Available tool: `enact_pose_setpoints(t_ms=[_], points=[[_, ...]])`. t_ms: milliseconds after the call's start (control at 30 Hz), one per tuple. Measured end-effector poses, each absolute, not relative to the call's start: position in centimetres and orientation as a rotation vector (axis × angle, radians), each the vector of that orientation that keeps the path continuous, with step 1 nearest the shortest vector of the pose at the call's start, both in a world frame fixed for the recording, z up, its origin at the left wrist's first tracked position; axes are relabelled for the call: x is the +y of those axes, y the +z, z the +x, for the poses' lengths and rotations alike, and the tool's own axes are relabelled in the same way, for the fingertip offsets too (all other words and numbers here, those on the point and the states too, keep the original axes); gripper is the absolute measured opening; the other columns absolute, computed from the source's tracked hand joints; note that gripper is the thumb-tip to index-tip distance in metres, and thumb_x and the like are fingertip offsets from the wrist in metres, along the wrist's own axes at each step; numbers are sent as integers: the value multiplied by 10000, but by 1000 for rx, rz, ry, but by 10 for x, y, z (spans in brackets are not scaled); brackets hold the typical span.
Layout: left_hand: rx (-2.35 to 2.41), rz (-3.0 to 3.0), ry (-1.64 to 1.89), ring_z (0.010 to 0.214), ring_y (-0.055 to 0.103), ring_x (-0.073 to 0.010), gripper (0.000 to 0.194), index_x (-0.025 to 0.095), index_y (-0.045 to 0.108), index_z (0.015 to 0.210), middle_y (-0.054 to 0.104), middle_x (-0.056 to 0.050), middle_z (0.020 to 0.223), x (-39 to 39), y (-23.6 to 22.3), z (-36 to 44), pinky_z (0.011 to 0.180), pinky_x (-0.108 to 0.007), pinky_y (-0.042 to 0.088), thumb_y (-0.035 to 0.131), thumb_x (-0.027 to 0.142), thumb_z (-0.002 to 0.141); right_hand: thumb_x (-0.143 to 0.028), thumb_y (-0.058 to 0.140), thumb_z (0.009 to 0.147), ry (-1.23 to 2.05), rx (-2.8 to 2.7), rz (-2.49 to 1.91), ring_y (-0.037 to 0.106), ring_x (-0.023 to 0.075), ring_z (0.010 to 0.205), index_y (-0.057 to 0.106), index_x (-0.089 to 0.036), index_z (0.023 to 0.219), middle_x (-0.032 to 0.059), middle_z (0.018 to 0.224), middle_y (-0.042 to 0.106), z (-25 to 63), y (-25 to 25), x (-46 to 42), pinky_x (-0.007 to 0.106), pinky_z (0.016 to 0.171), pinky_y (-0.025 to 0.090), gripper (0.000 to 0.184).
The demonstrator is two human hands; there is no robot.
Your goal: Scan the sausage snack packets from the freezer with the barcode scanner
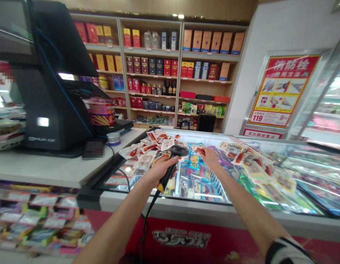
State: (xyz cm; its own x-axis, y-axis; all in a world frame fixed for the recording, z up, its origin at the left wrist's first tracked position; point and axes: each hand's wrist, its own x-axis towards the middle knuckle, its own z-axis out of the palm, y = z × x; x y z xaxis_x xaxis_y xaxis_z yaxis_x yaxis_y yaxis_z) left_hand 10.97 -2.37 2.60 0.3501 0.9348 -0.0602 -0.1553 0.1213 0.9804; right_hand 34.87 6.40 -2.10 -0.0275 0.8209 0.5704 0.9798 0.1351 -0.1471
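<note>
My left hand [163,170] is wrapped around the handle of a black corded barcode scanner [167,176], its head tilted up and to the right. My right hand [210,158] pinches a small clear packet of sausage [199,150] just right of the scanner head. Both hands are above the glass top of a chest freezer [192,205]. On the glass to the left lies a pile of sausage packets [149,147], partly behind the scanner. A second pile of sausage packets [249,161] is spread to the right of my right hand.
A checkout counter [84,172] with a black point-of-sale terminal [54,102] stands at the left. The scanner's cable [145,223] hangs down the freezer front. Shelves of boxed goods [152,66] line the back wall; a red fire-hydrant notice [285,90] hangs at right.
</note>
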Motion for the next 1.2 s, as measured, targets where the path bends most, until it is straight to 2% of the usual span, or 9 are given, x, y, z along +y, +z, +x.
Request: enact_pose_setpoints(t_ms=[467, 1200], points=[[811, 1176, 989, 406, 472, -64, 299, 140, 475, 677, 526, 7, 548, -24, 33, 112, 379, -178, 340, 574, 420, 641, -238, 431, 765, -419, -1862, -1670, 493, 180, 830, 551, -150, 912, 75, 864, 579, 342, -22, 67, 263, 746, 339, 208], [874, 1072, 1126, 376, 448, -65, 351, 150, 440, 633, 496, 15, 496, -26, 13, 130, 382, -192, 319, 546, 484, 623, -252, 428, 744, -364, -1640, -1545, 506, 186, 794, 520, -135, 908, 79, 823, 571, 315, -45, 74, 277, 726, 354, 222]])
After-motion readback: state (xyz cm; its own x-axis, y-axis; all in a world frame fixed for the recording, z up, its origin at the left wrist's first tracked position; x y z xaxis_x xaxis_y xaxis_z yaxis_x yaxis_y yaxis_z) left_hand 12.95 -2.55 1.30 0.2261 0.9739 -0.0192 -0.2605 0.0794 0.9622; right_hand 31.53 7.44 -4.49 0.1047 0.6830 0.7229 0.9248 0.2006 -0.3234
